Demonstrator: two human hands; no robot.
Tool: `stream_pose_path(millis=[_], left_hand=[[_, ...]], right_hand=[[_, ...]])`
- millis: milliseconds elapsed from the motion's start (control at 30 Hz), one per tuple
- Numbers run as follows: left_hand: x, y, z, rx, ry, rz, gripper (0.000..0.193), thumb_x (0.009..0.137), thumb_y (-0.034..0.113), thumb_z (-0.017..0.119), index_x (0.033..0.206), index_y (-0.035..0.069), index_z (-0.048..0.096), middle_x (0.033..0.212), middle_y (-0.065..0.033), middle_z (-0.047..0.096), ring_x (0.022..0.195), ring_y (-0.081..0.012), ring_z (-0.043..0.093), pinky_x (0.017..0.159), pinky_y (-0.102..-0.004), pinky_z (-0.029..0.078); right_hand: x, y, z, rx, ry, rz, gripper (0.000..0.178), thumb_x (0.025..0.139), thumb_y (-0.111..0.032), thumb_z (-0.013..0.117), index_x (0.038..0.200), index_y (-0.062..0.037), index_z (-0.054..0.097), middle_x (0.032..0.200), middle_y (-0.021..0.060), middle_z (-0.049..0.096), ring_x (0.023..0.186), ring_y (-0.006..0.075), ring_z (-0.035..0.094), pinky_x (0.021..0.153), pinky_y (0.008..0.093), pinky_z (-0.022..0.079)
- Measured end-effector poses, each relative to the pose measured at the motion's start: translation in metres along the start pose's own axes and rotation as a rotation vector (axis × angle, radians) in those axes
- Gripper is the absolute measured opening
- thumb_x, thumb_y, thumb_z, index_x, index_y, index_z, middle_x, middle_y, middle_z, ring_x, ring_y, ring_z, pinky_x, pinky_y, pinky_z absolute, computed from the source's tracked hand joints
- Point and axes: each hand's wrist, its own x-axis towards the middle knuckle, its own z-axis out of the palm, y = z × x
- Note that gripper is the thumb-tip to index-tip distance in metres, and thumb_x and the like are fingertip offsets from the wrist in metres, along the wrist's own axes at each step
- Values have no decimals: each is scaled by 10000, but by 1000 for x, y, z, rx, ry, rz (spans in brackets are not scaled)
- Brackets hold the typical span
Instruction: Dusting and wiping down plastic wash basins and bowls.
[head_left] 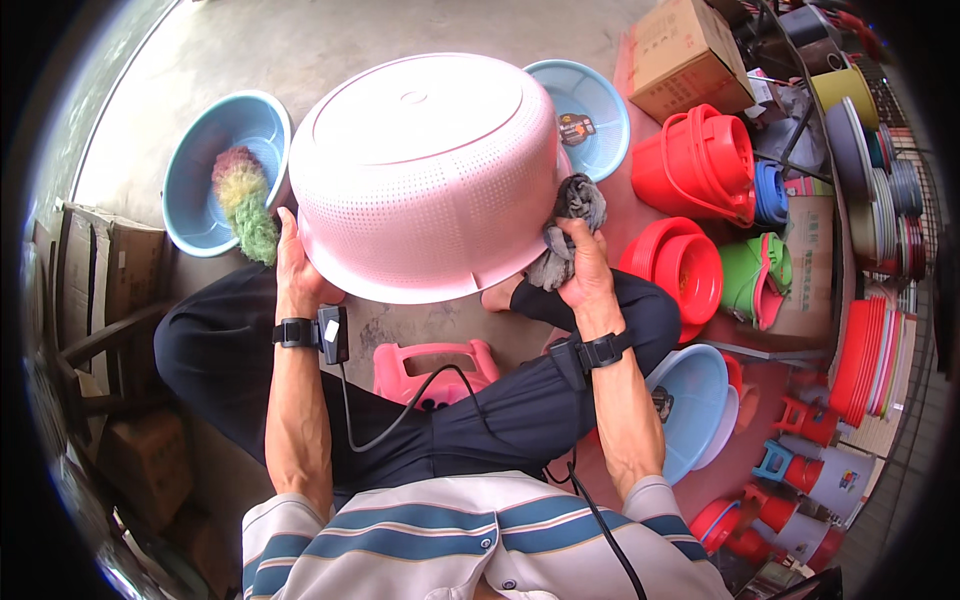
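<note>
A large pink perforated plastic basin (425,170) is held upside down above my lap, its flat base facing up. My left hand (297,272) grips its rim on the left side. My right hand (583,272) is closed on a grey rag (572,225) and presses it against the basin's right wall. Both wrists wear black straps with small devices and cables. I sit cross-legged in dark trousers over a low pink stool (432,368).
A blue basin (205,200) holding a multicoloured duster (246,200) lies at the left. Another blue basin (600,110), red buckets (700,165), a green bucket (745,275), stacked lids (865,355), cardboard boxes (685,55) and small stools (800,415) crowd the right.
</note>
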Motion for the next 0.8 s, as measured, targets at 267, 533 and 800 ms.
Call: stream_pose_path(millis=[267, 533, 800], left_hand=[[-55, -73, 56, -18, 88, 59, 597, 1016, 537, 392, 1400, 88, 474, 1410, -66, 541, 1304, -252, 493, 1126, -450, 367], [-66, -105, 51, -287, 139, 35, 509, 919, 446, 615, 1325, 148, 540, 1342, 11, 595, 1266, -206, 523, 1108, -403, 398], [-53, -81, 53, -217, 115, 123, 543, 945, 474, 561, 1370, 142, 503, 1348, 38, 583, 1256, -152, 515, 1133, -396, 371]], right_hand=[[-2, 28, 43, 133, 163, -186, 165, 823, -31, 656, 975, -76, 611, 885, -13, 605, 750, 104, 591, 674, 287, 515], [-19, 71, 72, -73, 68, -279, 129, 841, -49, 668, 953, -62, 606, 876, -24, 596, 732, 76, 562, 698, 265, 509], [-18, 65, 74, -150, -1, -306, 177, 851, -42, 627, 1025, -21, 603, 908, 30, 636, 732, 111, 609, 662, 281, 533]])
